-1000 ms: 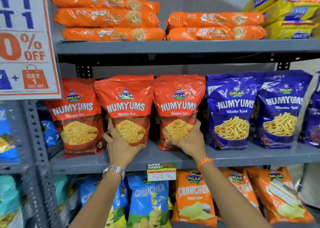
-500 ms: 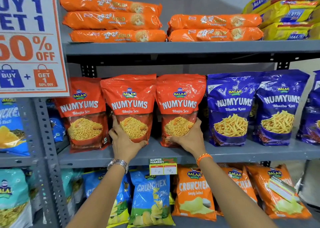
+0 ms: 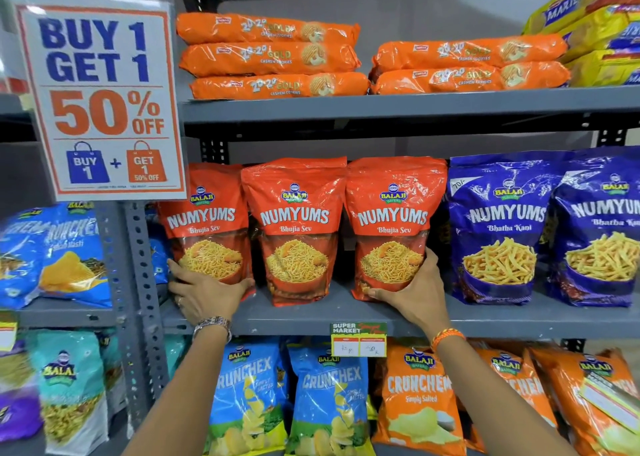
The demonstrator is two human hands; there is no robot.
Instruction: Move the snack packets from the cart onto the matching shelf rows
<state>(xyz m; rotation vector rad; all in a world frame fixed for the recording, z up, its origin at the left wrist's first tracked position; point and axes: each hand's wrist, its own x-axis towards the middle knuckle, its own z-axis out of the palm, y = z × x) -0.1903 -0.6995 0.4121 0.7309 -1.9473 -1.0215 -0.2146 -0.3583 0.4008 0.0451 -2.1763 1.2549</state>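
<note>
Three red Numyums Bhujia Sev packets stand upright in a row on the grey middle shelf point(image 3: 311, 317). My left hand point(image 3: 204, 293) cups the bottom of the left red packet point(image 3: 207, 227). The middle red packet point(image 3: 294, 227) stands free between my hands. My right hand point(image 3: 412, 293) grips the lower right corner of the right red packet point(image 3: 391, 223). Both forearms reach up from the bottom of the view. The cart is out of sight.
Two purple Numyums Bhatha Kani packets point(image 3: 498, 227) stand to the right. Orange cookie rolls point(image 3: 273, 54) lie on the shelf above. Blue and orange Crunchex bags point(image 3: 329, 393) fill the row below. A 50% off sign point(image 3: 100, 99) hangs at the upper left.
My left hand has shifted from the middle red packet to the left one. My right hand slid around to the right packet's lower right side. The view moved left and closer.
</note>
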